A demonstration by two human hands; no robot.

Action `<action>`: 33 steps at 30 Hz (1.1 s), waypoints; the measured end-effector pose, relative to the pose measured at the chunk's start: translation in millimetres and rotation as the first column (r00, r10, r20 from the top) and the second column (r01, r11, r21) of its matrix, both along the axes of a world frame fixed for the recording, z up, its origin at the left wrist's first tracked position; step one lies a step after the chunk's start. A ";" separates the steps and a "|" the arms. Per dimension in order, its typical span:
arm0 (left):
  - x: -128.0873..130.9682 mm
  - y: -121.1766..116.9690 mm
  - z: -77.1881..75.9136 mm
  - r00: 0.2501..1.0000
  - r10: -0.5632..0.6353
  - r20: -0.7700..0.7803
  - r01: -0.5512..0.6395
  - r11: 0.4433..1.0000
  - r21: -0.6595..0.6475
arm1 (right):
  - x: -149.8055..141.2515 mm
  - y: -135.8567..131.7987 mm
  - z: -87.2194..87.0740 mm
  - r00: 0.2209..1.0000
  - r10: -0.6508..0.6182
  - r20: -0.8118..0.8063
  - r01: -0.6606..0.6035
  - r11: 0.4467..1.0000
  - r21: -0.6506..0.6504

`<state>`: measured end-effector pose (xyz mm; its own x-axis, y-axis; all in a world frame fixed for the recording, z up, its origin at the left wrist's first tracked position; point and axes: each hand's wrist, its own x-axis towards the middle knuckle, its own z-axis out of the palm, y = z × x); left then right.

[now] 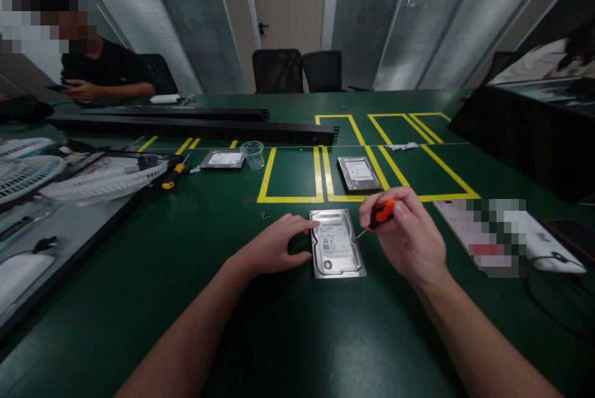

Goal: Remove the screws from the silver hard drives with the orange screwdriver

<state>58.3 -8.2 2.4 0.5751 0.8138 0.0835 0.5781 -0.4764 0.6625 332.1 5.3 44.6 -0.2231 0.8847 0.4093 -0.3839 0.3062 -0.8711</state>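
Note:
A silver hard drive [338, 243] lies label up on the green table in front of me. My left hand [281, 242] is at its left side, fingers apart, with the index fingertip on the drive's upper left part and the thumb by its left edge. An orange and black screwdriver [382, 214] is gripped in my right hand [409, 237]. Its thin shaft slants down to the left, the tip at the drive's right edge; whether it sits in a screw I cannot tell. Several small screws [264, 216] lie left of the drive.
Another hard drive [359, 173] rests beyond mine, and a third hard drive [224, 159] is beside a clear plastic cup [253, 155]. A yellow and black screwdriver [175, 176] lies left. Long black bars [199, 128] cross the back. Phones and cables are at right; people sit at both sides.

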 end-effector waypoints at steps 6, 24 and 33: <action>0.0 0.4 -0.9 1.000 -0.009 -0.002 0.009 1.000 0.011 | -0.6 -0.9 -2.3 1.000 -0.003 -0.008 0.003 1.000 -0.002; -0.1 -0.1 -0.3 1.000 0.000 -0.005 0.000 1.000 0.000 | 1.5 -0.4 -4.3 0.998 -0.041 0.045 0.039 0.999 0.029; 0.3 -0.1 -0.6 1.000 0.001 0.000 -0.001 1.000 0.010 | -1.5 -0.6 -4.5 0.999 -0.027 0.031 0.027 1.000 -0.002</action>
<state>58.6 -8.3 1.9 0.5740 0.8137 0.0914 0.5790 -0.4823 0.6573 330.6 4.7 40.1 -0.2117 0.8915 0.4005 -0.3483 0.3140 -0.8832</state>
